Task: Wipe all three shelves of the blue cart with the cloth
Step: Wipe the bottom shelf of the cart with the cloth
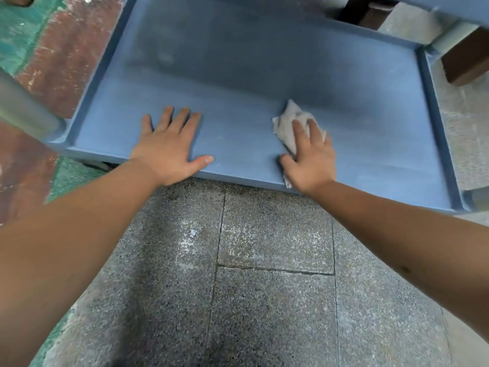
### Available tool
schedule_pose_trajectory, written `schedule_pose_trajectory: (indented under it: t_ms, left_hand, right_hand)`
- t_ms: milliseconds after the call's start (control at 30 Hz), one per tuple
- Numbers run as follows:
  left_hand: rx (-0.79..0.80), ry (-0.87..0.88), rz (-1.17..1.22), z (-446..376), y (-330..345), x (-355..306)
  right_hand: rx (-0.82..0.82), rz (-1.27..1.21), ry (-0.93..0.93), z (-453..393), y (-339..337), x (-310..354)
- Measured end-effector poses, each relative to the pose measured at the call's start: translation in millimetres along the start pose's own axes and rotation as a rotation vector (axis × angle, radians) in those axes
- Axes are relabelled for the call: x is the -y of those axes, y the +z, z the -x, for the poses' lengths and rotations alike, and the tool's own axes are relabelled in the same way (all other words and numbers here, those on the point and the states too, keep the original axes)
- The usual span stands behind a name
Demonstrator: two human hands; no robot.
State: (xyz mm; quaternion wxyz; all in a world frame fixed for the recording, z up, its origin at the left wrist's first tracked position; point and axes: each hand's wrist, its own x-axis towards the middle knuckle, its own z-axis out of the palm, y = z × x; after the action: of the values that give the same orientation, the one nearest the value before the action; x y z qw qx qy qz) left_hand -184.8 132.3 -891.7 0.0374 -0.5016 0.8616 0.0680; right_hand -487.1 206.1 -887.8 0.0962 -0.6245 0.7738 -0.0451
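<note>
The left hand point(169, 144) lies flat and fully open on a shelf point(238, 75) of the blue cart, palm down, four fingers spread and pointing toward 12 o'clock, the thumb stretched out toward 3 o'clock along the near rim. It holds nothing; the palm and fingers press straight on the blue surface, just inside the front edge.

The right hand point(309, 157) sits at about 3 o'clock from the left one, well apart from it, and rests on top of the cloth point(288, 125). Its fingers are loosely curved over the cloth, not clenched into a fist, pinning it down against the shelf; the thumb reaches out toward 9 o'clock and touches the shelf near the front rim. The cloth is white and crumpled; most of it bunches out from under the fingertips toward 11 o'clock, and a small corner of it peeks out below the heel of the hand at 6 o'clock, over the shelf's front edge.

The shelf is a shallow blue tray with a raised lip all round, and its floor looks dull and smeared in patches. Another blue shelf edge point(449, 9) of the cart shows at 1 o'clock, above. Below the forearms, at 6 o'clock, is a grey speckled stone floor point(264, 287) with seams between slabs
</note>
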Motion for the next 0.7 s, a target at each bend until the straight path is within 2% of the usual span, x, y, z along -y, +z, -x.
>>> schedule_pose_trajectory:
  t_ms: [100,167,233,267,333,433,533,700]
  left_hand:
    - [-0.041,0.061,0.201,4.9,-9.8,13.6]
    - [-0.132,0.059,0.198,11.9,-14.9,38.9]
    - [-0.201,-0.091,0.005,22.5,-14.5,67.4]
    - [-0.181,-0.207,-0.052,28.6,-14.4,76.4]
    - [-0.12,-0.331,-0.031,33.7,-13.0,76.8]
    - [-0.132,-0.288,0.006,34.1,-12.3,73.5]
    - [-0.286,-0.255,0.132,39.9,-13.7,87.4]
    - [-0.492,-0.218,0.445,41.0,-23.1,88.1]
  right_hand:
    - [0.054,-0.08,-0.134,3.2,12.1,71.8]
    - [0.074,-0.083,-0.19,4.7,20.8,112.1]
    - [0.091,-0.081,-0.213,3.9,28.3,145.6]
    - [0.1,-0.083,-0.236,3.2,31.2,161.0]
    - [0.119,-0.083,-0.305,2.0,35.7,188.6]
    - [0.122,-0.09,-0.404,-1.0,41.1,231.9]
    - [0.124,-0.174,-0.45,-7.4,42.8,261.4]
    - [0.164,-0.165,-0.659,-19.4,46.2,278.9]
